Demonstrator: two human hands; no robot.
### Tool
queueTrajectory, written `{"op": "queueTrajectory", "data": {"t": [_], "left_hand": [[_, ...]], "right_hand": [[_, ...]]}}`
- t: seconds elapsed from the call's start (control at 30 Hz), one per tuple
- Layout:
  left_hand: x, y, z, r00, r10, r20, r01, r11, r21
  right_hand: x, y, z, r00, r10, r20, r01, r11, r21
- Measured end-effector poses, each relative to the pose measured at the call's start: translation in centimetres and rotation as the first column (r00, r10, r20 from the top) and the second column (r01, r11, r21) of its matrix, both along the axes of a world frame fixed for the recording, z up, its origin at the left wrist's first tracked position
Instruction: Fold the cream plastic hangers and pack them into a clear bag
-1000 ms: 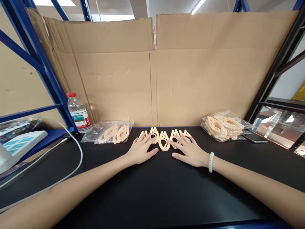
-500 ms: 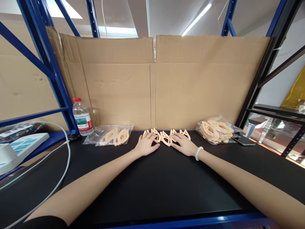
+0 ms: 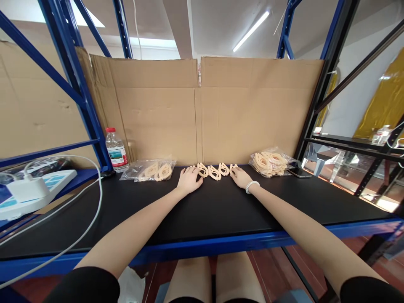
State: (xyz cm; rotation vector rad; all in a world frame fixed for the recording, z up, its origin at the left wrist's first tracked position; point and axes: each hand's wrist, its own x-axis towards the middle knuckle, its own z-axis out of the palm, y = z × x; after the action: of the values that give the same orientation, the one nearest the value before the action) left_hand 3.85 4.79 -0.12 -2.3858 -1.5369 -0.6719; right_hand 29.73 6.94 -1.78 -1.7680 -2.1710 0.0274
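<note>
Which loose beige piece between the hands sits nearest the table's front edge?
The second beige piece counting from the left hand; its loop reaches closer to the front edge than either neighbour.

Two hands (image 3: 188, 180) and at least four tan hangers (image 3: 214, 173), fingers blocking an exact count, appear at one black table (image 3: 221, 210). Also in view are two clear plastic bags (image 3: 154, 170), one red-capped bottle (image 3: 117, 155), one phone (image 3: 299, 172), one white bracelet (image 3: 248, 186) and one power strip (image 3: 60, 180).

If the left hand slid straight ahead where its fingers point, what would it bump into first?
Probably the cardboard wall beyond the black tabletop, though the left hand may hide something nearer, and depth is unclear.
</note>
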Motion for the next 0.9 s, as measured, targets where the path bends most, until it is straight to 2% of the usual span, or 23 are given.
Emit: {"op": "queueTrajectory", "data": {"t": [0.2, 0.43, 0.57, 0.67, 0.73, 0.77, 0.8, 0.83, 0.9], "left_hand": [[-0.8, -2.9, 0.1, 0.995, -0.099, -0.006, 0.099, 0.995, 0.004], [-1.4, -3.1, 0.3, 0.996, -0.068, 0.052, 0.068, 0.998, 0.018], [-1.3, -2.9, 0.5, 0.997, -0.065, 0.044, 0.064, 0.998, 0.015], [-1.5, -2.7, 0.6, 0.997, -0.052, 0.055, 0.050, 0.998, 0.029], [-1.7, -2.7, 0.7, 0.997, -0.052, 0.064, 0.049, 0.998, 0.045], [-1.9, -2.7, 0.7, 0.996, -0.056, 0.066, 0.052, 0.997, 0.055], [-2.0, -2.8, 0.8, 0.996, -0.060, 0.065, 0.056, 0.996, 0.064], [-2.2, -2.8, 0.9, 0.996, -0.064, 0.063, 0.059, 0.996, 0.072], [-2.4, -2.9, 1.2, 0.996, -0.074, 0.049, 0.069, 0.993, 0.098]], "right_hand": [[-0.1, -0.2, 0.0, 0.997, -0.005, -0.077, 0.007, 1.000, 0.025], [0.3, 0.3, -0.5, 0.980, 0.019, -0.197, 0.005, 0.992, 0.123], [1.7, 0.0, 0.7, 0.955, 0.014, -0.296, 0.059, 0.971, 0.233], [2.9, -0.7, 2.8, 0.923, -0.023, -0.385, 0.164, 0.926, 0.339], [3.2, -2.3, 4.8, 0.889, -0.038, -0.456, 0.256, 0.867, 0.427], [3.1, -3.8, 5.9, 0.854, 0.023, -0.520, 0.307, 0.784, 0.539], [2.7, -5.6, 6.9, 0.833, 0.113, -0.541, 0.333, 0.678, 0.655], [2.3, -7.8, 7.8, 0.839, 0.204, -0.505, 0.304, 0.593, 0.745], [1.2, -12.5, 8.9, 0.874, 0.322, -0.365, 0.194, 0.458, 0.868]]}}
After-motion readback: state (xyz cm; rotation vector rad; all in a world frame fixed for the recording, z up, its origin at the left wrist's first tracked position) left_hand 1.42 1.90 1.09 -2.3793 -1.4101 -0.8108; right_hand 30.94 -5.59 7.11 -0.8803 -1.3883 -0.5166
